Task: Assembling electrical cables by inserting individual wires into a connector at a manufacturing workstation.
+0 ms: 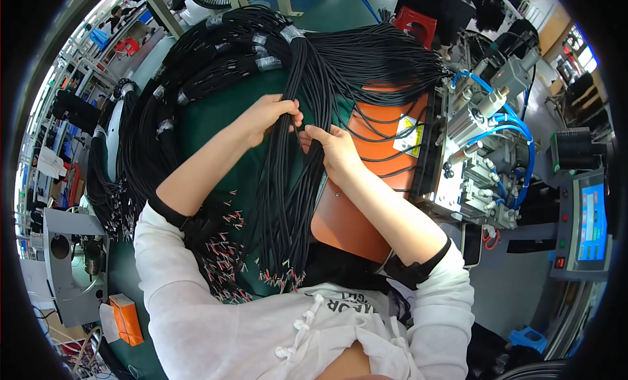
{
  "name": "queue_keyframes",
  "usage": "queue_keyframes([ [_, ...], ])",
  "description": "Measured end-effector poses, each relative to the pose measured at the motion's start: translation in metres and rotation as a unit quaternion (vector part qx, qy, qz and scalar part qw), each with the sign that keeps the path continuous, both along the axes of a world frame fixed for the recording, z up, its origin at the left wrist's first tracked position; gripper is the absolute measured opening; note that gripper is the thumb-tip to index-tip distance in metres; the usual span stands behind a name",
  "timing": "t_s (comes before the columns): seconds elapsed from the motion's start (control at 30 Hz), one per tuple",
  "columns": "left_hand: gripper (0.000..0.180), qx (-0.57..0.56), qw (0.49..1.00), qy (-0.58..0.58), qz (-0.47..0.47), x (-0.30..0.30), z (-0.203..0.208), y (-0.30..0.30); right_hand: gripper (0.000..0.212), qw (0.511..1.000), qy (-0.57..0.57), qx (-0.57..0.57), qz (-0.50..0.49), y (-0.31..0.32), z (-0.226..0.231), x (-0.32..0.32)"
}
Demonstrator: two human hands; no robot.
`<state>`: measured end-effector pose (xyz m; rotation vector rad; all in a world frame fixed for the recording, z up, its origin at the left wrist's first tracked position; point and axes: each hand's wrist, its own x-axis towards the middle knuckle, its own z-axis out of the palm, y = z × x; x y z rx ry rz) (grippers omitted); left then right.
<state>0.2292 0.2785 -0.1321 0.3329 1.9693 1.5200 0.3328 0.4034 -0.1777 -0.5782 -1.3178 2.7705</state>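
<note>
Green worktop point(210, 128) underneath. Black cable bundle point(281, 197) lies mid-bench; uneven tugging could snarl strands or stagger ends. Coloured wire tips point(281, 278) point toward the white top point(242, 334); long axis runs near-to-far. Right hand point(332, 151), left hand point(269, 117) each pinch strands. Beyond: silvery tape band point(292, 33).

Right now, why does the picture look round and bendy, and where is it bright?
Head view: the fisheye lens bends straight edges near the dark, round border; head view: light makes a paler patch on the flat orange surface, and the rectangular blue screen glows; head view: the bare left hand and bare right hand look fairly clear, not smeared.
</note>
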Motion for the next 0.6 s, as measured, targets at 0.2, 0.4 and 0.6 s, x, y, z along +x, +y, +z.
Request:
queue_keyframes([
  [0.2, 0.029, 0.054, 0.994, -0.089, 0.036, 0.031, -0.029, -0.007, 0.017, 0.998, 0.037, -0.050, 0.024, 0.009, -0.004, 0.014],
  [0.4, 0.034, 0.072, 0.993, -0.056, 0.071, -0.009, -0.027, 0.002, 0.025, 0.994, 0.004, -0.077, 0.073, 0.011, 0.084, 0.081],
  [0.6, 0.034, -0.095, 0.994, 0.049, -0.023, -0.018, -0.021, 0.020, 0.049, 0.989, 0.003, -0.032, 0.147, 0.069, 0.068, 0.160],
])
